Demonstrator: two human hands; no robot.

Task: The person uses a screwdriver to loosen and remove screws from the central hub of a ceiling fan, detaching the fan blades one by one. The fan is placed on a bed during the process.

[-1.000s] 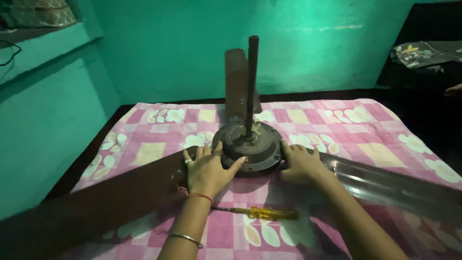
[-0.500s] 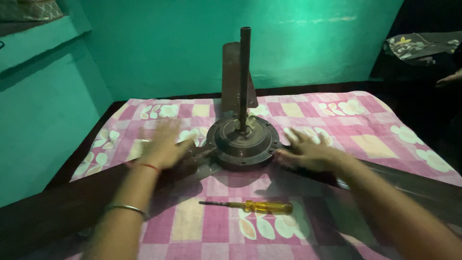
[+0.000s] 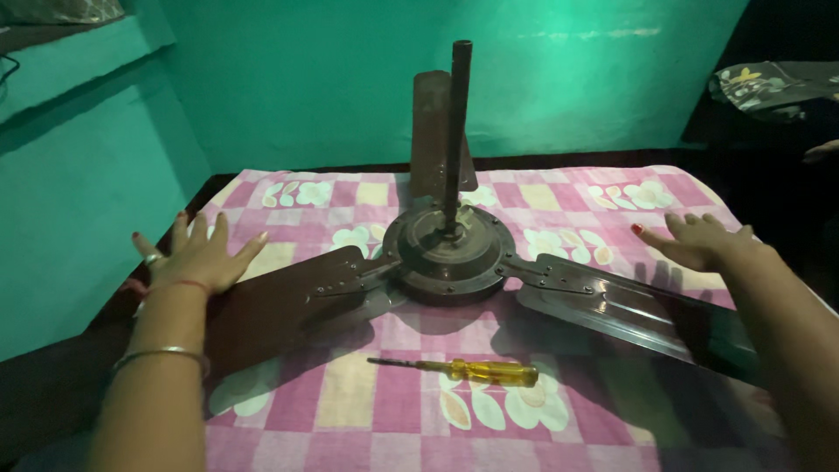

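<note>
A brown ceiling fan lies on a pink checked floral sheet point(image 3: 393, 411). Its round motor hub point(image 3: 447, 252) sits in the middle with a dark downrod point(image 3: 456, 131) standing upright from it. One blade point(image 3: 288, 306) reaches toward the left, another blade point(image 3: 629, 310) toward the right, and a third blade point(image 3: 437, 131) points to the back wall. My left hand point(image 3: 197, 253) hovers open with fingers spread beyond the left blade's side. My right hand point(image 3: 699, 240) is open above the right blade's far side. Neither hand holds anything.
A yellow-handled screwdriver point(image 3: 463, 371) lies on the sheet in front of the hub, tip pointing left. Green walls point(image 3: 288, 87) close in at the left and back. A patterned cloth point(image 3: 773, 87) lies in the dark area at the upper right.
Both hands have left the hub and swung outward, the left to the left side and the right to the right side. The fan and screwdriver stay in place.
</note>
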